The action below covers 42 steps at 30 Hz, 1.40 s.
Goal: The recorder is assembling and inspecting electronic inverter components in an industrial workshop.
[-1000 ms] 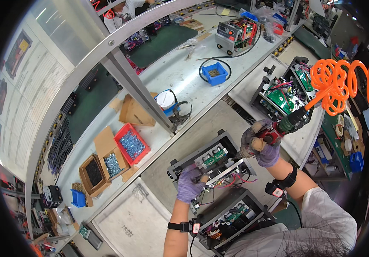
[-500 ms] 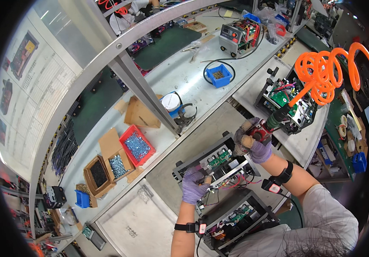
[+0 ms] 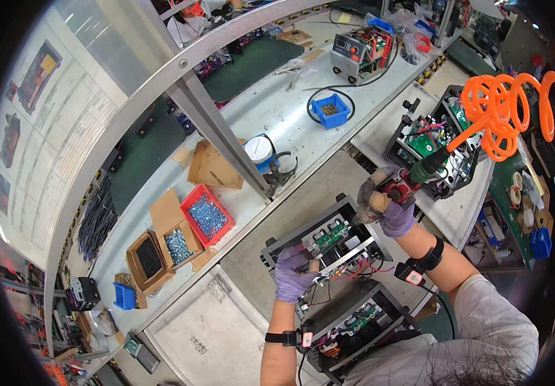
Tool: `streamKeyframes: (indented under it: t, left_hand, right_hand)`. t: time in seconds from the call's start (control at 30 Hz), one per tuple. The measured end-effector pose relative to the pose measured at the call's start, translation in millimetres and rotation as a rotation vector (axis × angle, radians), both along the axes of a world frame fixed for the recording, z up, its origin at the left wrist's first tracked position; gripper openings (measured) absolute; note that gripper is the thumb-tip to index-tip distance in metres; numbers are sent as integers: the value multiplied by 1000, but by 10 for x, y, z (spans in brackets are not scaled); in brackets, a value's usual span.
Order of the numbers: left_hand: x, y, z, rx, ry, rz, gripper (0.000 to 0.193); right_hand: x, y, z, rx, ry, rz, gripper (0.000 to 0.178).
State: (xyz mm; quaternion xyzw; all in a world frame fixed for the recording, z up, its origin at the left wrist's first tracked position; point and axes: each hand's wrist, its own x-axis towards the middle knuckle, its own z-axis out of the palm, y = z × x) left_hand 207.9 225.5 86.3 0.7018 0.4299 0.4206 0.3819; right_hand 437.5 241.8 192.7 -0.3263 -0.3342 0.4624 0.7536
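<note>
My left hand [image 3: 293, 273], in a purple glove, grips the near left corner of an open electronics unit [image 3: 339, 237] with a metal frame, green circuit boards and loose wires. My right hand [image 3: 390, 207], gloved too, is wrapped round a red pistol-shaped air tool [image 3: 399, 188], which I take for a screwdriver. The tool is at the unit's far right end. Its tip is hidden behind my fingers, so contact cannot be told. An orange coiled air hose [image 3: 477, 125] runs from the tool's green rear end.
A second open unit [image 3: 354, 318] lies close to my body; a third [image 3: 428, 145] stands beyond the tool. On the left bench are a red bin of screws [image 3: 208, 216], cardboard boxes of small parts [image 3: 178, 248] and a blue bin [image 3: 330, 112]. A metal post [image 3: 216, 132] rises there.
My right hand and the air tool have shifted slightly right and away, and the hose's coils swung right. My left hand keeps its hold on the unit. The view has shifted a little.
</note>
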Motion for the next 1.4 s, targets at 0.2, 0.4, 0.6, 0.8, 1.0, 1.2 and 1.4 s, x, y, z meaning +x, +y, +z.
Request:
streamKeyframes:
  t: [0.2,0.4,0.6,0.8,1.0,1.2,1.4]
  left_hand:
    - [21,-32,-3,-96,-42,33,21]
    - [3,-15,-101,-31,4,59,20]
    - [23,-16,-132,74,165,165,26]
    - [90,2,-16,-21,232,220,28]
    - [114,-31,116,-78,204,255,32]
    - [181,-7,58,19,474,318,35]
    - [156,26,155,-310,138,187,33]
  right_hand:
    - [-17,-47,59,24,29,54,43]
    - [-71,-23,-35,-90,-35,68,39]
    - [-82,117,-257,-109,-52,122,43]
    - [-102,121,-405,-135,-89,95,42]
    - [-85,101,-388,-72,-58,175,37]
    - [-87,75,-380,-140,-212,252,44]
    - [-125,69,-441,-150,-173,246,49]
